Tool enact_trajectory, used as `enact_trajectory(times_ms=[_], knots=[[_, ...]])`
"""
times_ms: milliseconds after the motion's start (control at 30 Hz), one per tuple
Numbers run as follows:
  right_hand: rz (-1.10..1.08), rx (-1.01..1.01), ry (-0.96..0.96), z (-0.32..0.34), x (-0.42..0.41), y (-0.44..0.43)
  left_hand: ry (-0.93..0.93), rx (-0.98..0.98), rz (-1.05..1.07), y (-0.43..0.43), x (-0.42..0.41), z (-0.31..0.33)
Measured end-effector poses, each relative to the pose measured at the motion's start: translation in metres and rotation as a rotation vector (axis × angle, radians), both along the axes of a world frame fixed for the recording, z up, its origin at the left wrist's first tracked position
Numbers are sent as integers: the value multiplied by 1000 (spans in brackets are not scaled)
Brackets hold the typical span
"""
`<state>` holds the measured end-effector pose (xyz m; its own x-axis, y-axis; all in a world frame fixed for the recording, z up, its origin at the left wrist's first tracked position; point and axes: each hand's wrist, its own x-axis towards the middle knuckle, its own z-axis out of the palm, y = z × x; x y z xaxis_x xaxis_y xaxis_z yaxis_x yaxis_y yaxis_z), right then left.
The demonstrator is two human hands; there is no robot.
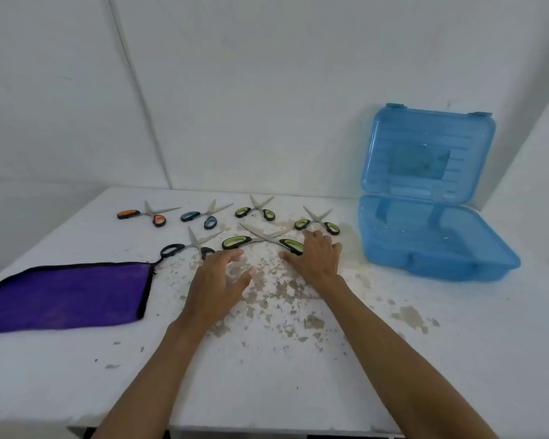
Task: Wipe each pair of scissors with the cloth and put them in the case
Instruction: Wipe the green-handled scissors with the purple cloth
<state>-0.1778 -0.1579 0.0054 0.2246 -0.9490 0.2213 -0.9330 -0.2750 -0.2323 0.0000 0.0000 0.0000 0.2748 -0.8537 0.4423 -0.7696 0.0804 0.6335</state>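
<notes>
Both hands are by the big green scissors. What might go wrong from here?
1. The big green scissors lie with blades spread; the right hand covers one handle, the left hand hovers near the other. A slip might put fingers on an edge.
2. The black scissors and a small green pair lie close by; lifting could knock them.
3. The cloth lies far left, the case right: the wipe could get skipped.

Purple cloth [64, 296], translucent blue case [431, 223]

Plain white walls [267, 74], white table [298, 375] with flaking, stained paint
</notes>
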Motion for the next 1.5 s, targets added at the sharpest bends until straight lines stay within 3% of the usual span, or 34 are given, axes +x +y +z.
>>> enact_trajectory(times_ms=[167,267,500,633,733,833,1033,1267,1433,1500], knots=[[56,-31,3,-4,4,-8,43,-2,18,2,4,-2],[99,-84,-43,-5,5,-8,49,-101,5,3,7,-2],[216,-208,-411,-5,-6,13,251,-306,104,6,9,6],[303,-344,-477,2,-13,35,697,-145,164,8,10,22],[361,-350,-509,7,-12,49,1203,56,-24,8,20,33],[401,-325,-518,7,-5,60,1453,122,-138,14,22,38],[470,-331,-525,9,13,77,1468,125,-38,31,38,43],[593,-277,-568,13,67,100,1358,47,150,63,78,45],[545,12,-831,14,106,124,1285,-36,265,96,121,51],[497,102,-743,10,123,129,1264,-75,303,109,142,57]])
